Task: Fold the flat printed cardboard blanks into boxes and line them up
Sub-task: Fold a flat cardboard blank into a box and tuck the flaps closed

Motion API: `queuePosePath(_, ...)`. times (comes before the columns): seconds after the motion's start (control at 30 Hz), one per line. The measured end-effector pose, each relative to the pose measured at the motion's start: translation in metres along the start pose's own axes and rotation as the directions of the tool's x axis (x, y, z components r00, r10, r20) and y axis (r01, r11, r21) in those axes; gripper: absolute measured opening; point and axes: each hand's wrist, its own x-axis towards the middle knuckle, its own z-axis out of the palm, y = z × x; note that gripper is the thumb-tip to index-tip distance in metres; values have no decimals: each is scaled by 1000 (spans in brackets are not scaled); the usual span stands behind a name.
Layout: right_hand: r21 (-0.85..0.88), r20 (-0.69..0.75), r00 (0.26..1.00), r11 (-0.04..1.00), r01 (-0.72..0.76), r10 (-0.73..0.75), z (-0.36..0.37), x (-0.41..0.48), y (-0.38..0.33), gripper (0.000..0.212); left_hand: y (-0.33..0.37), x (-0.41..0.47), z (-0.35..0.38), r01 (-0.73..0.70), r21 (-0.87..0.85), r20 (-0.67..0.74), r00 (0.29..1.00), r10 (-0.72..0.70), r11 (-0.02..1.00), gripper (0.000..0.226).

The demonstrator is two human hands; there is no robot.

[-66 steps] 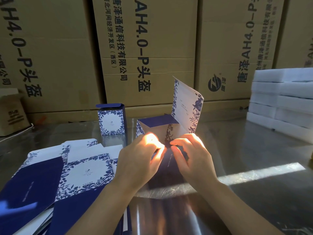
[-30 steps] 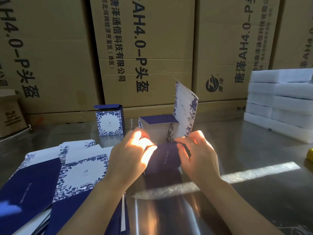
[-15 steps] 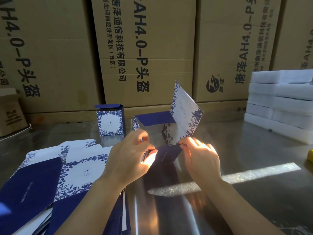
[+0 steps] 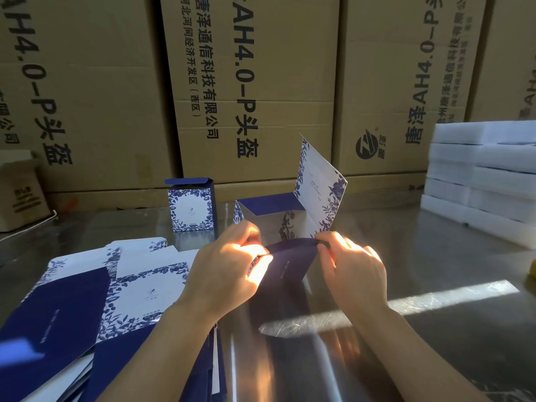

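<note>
Pinching half-folded box (image 4: 290, 265) navy flap: left hand (image 4: 229, 274) at 9 o'clock, right hand (image 4: 353, 271) at 3 | finished box (image 4: 191, 208) 10 o'clock | flat blanks (image 4: 139, 291) 8 o'clock

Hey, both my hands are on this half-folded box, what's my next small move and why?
Probably fold the navy panel up and away, toward the half-folded box: the left hand and right hand pinch its upper corners, and the tall flap stands unclosed behind.
</note>
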Motion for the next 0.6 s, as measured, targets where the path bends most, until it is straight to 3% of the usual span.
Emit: queuePosePath(0.6, -124, -89, 992, 990, 74, -85, 5, 1, 9, 19, 5, 1, -1, -27, 5, 0, 1000, 27, 1000, 13)
